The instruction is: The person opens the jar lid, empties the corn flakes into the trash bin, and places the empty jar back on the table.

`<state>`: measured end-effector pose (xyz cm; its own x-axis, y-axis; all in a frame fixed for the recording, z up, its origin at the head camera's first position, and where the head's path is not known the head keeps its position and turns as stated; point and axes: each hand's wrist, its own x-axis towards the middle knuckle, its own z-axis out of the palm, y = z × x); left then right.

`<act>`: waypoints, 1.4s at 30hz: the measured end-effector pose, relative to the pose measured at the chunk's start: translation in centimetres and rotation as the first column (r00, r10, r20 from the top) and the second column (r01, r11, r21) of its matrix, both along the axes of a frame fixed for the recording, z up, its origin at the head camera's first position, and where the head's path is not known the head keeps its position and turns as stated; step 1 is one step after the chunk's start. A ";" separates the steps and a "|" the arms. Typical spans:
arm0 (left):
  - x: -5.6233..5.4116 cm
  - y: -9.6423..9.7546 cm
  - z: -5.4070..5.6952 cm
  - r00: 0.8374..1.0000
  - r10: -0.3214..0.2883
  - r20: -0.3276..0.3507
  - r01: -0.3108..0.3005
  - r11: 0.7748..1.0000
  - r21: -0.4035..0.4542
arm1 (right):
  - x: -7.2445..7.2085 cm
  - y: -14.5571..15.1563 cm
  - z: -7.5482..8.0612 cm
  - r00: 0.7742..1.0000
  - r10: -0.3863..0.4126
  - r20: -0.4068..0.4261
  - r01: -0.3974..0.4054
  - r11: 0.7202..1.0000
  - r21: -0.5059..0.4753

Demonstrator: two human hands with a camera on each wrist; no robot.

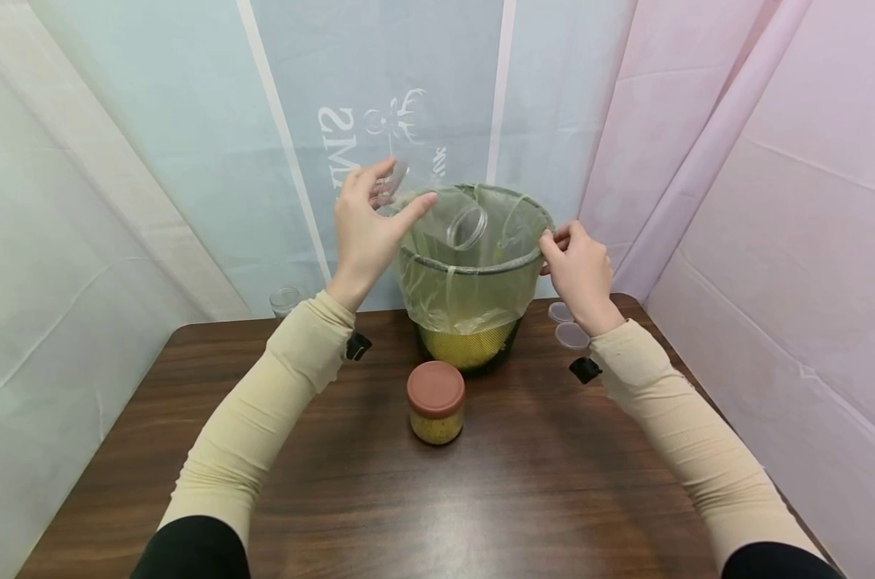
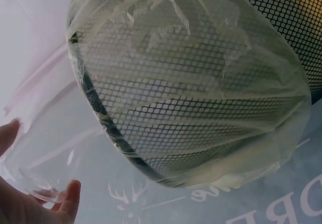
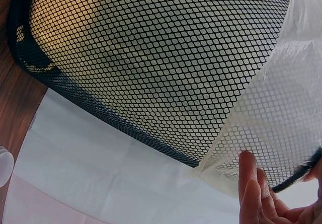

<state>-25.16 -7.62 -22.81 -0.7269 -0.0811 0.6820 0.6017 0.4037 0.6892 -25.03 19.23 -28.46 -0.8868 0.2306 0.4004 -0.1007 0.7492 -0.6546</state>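
Fingers and thumb of my left hand (image 1: 368, 225) grip a clear see-through jar (image 1: 396, 181) above the left side of a black mesh waste bin (image 1: 474, 366). A round clear rim (image 1: 468, 227) shows in the bin's mouth; whether it belongs to the same jar I cannot tell. A thin pale-green plastic bag (image 1: 466, 297) lines the bin and folds down over its edge. At the right edge, my right hand (image 1: 582, 269) pinches the bag-covered rim (image 3: 297, 176) between thumb and fingers. Something yellow shows low down through the mesh.
In front of the bin stands a glass jar (image 1: 436, 402) with a reddish-brown lid and yellow contents. Behind my left forearm is another clear jar (image 1: 286, 300). Two round clear lids (image 1: 572, 335) lie by my right wrist. Hanging cloth (image 1: 191, 161) encloses the dark wooden table (image 1: 379, 515).
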 end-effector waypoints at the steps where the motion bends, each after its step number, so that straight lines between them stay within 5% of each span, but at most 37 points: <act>1: 0.0 0.0 0.0 1.000 0.005 0.009 -0.005 1.000 0.004 | 0.0 0.0 0.0 1.000 0.002 -0.002 -0.002 1.000 0.001; 8: 0.2 0.1 -0.3 0.989 0.076 -0.128 -0.091 0.989 -0.119 | 0.0 0.0 -0.1 1.000 0.009 0.004 -0.009 1.000 0.003; 11: 0.4 0.2 -0.2 0.988 0.069 -0.138 -0.083 0.992 -0.100 | 0.0 0.0 -0.1 1.000 0.010 0.007 -0.009 1.000 -0.005; 19: 1.1 0.3 0.5 0.998 -0.056 -0.015 0.057 0.992 0.114 | 0.1 0.1 0.1 1.000 0.005 0.000 -0.005 1.000 -0.010; 25: 1.2 0.4 0.2 0.996 0.045 -0.071 -0.047 0.999 -0.027 | 0.1 0.1 0.1 1.000 0.004 -0.005 -0.004 1.000 -0.011; 28: 1.4 0.5 0.1 0.996 0.043 -0.076 -0.044 0.999 -0.010 | 0.1 0.1 0.1 1.000 0.005 -0.004 -0.005 1.000 -0.007; 34: 1.3 0.5 0.2 0.995 -0.082 -0.056 0.090 0.982 0.167 | 0.1 0.1 0.2 1.000 0.008 -0.015 -0.008 1.000 -0.005; 42: 1.0 0.2 -0.6 0.999 0.033 -0.034 -0.032 0.999 0.011 | 0.1 0.1 0.1 1.000 0.013 -0.019 -0.013 1.000 -0.005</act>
<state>-24.14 -7.46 -23.45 -0.6997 -0.1117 0.7057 0.6119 0.4162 0.6726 -24.94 19.28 -28.33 -0.8821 0.2208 0.4161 -0.1231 0.7446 -0.6561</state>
